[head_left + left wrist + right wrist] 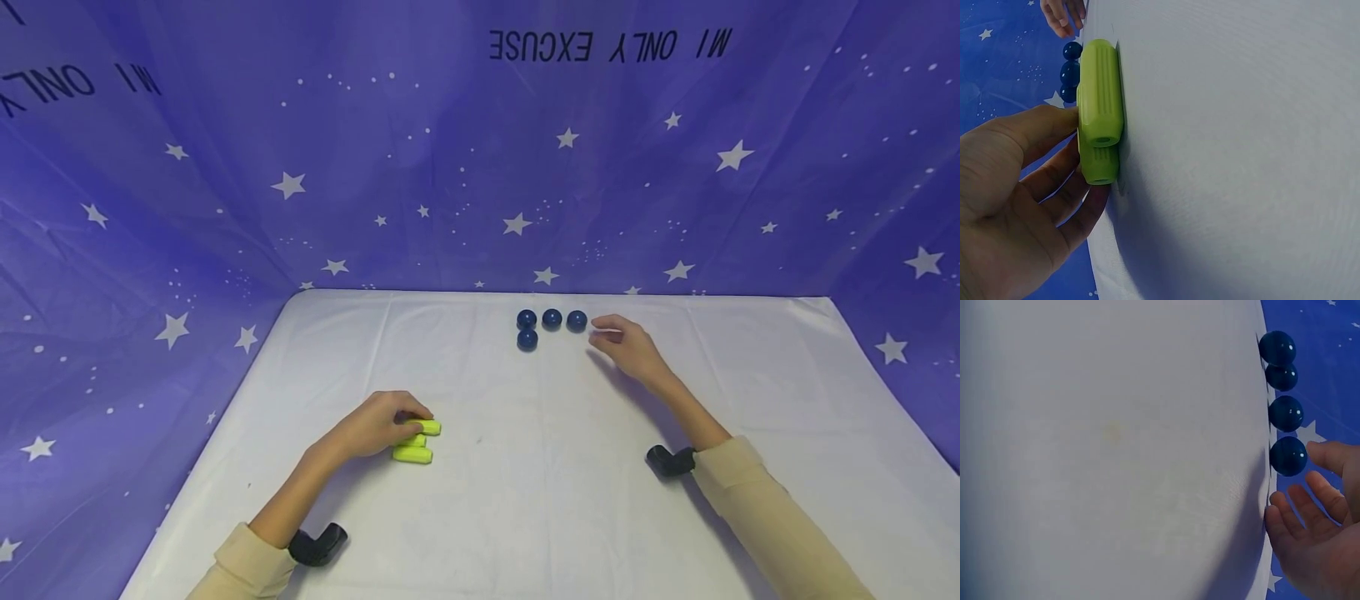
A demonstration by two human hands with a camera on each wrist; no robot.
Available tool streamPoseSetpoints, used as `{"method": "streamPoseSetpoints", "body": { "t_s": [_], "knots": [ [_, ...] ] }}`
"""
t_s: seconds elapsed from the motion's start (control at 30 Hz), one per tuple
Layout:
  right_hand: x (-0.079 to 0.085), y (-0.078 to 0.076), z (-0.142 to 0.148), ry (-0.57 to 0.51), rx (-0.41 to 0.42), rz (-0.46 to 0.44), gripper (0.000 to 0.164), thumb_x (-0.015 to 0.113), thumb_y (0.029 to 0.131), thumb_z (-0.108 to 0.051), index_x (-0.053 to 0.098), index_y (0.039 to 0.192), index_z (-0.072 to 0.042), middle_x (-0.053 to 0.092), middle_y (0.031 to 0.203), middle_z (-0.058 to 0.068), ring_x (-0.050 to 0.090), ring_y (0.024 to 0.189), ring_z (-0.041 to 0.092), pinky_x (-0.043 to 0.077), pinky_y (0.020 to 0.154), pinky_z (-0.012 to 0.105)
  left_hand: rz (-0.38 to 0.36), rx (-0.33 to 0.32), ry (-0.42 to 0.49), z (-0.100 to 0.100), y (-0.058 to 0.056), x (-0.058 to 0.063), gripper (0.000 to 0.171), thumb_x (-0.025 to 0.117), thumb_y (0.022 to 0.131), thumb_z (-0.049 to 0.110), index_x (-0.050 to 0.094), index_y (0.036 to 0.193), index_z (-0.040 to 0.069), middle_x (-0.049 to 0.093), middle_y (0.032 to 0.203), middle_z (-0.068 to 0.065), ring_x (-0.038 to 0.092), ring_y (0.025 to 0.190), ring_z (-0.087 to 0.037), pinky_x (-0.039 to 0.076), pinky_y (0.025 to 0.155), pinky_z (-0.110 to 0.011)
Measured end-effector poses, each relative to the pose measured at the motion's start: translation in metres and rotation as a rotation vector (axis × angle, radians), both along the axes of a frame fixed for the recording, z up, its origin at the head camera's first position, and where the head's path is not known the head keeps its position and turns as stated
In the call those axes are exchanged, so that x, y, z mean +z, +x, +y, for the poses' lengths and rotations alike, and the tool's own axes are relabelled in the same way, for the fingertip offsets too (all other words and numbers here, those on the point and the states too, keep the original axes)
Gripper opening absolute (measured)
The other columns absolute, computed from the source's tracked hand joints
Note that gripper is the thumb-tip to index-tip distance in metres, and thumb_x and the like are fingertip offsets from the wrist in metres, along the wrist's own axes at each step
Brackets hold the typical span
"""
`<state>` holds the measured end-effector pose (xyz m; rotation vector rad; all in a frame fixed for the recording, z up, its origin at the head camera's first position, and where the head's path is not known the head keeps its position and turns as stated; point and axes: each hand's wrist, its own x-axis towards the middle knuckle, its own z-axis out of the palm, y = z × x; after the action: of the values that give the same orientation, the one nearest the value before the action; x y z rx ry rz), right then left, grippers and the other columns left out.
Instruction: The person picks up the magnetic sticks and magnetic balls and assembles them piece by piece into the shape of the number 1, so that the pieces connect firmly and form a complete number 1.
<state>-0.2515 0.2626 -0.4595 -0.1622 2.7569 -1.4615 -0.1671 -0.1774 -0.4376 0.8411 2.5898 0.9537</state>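
Note:
Three yellow-green ribbed cylinders lie close together on the white table: a far one (430, 427), a middle one (417, 442) and a near one (412, 456). My left hand (381, 423) pinches the far cylinder between thumb and fingers, and part of it is hidden. In the left wrist view, a cylinder (1101, 94) stands in front of the left fingers and covers much of another (1100, 165). My right hand (632, 350) is beside the rightmost dark blue ball (577, 321), thumb and fingers spread, holding nothing. A small gap separates its fingertips from the ball.
Further dark blue balls stand left of that one: a middle ball (552, 318), a left ball (527, 319) and one just nearer (527, 339). Behind the white table (495, 517) hangs a purple-blue cloth (465, 125) with stars. Black wrist mounts (318, 546) project from both wrists.

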Motion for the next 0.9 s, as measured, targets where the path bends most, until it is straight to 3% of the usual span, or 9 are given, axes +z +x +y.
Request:
{"method": "streamPoseSetpoints", "body": {
  "t_s": [0.4, 0.7, 0.9],
  "knots": [
    [-0.005, -0.024, -0.005, -0.033, -0.037, -0.013, 0.05, 0.069, 0.095, -0.017, 0.052, 0.138, 0.002, 0.053, 0.14, 0.023, 0.055, 0.124, 0.04, 0.045, 0.101, 0.05, -0.016, -0.008, -0.022, 0.002, -0.003, 0.003, 0.019, 0.07, 0.092, 0.006, 0.075, 0.111, 0.005, 0.07, 0.109, -0.004, 0.063, 0.101, -0.022, 0.051, 0.087, -0.041],
    [-0.009, -0.03, -0.009, -0.028, -0.029, -0.01, 0.051, 0.071, 0.094, -0.019, 0.054, 0.139, -0.003, 0.053, 0.141, 0.02, 0.054, 0.126, 0.039, 0.042, 0.104, 0.05, -0.049, -0.023, -0.023, 0.002, -0.004, 0.005, 0.022, 0.07, 0.092, 0.008, 0.074, 0.113, 0.004, 0.069, 0.109, -0.004, 0.062, 0.101, -0.021, 0.051, 0.087, -0.04],
    [-0.008, -0.032, -0.01, 0.014, -0.028, -0.008, 0.05, 0.072, 0.093, -0.02, 0.056, 0.138, -0.005, 0.055, 0.14, 0.018, 0.054, 0.125, 0.039, 0.041, 0.104, 0.051, -0.026, -0.039, -0.045, 0.003, -0.006, 0.006, 0.022, 0.069, 0.091, 0.007, 0.074, 0.112, 0.002, 0.069, 0.107, -0.003, 0.063, 0.099, -0.02, 0.051, 0.085, -0.037]
  ]
}}
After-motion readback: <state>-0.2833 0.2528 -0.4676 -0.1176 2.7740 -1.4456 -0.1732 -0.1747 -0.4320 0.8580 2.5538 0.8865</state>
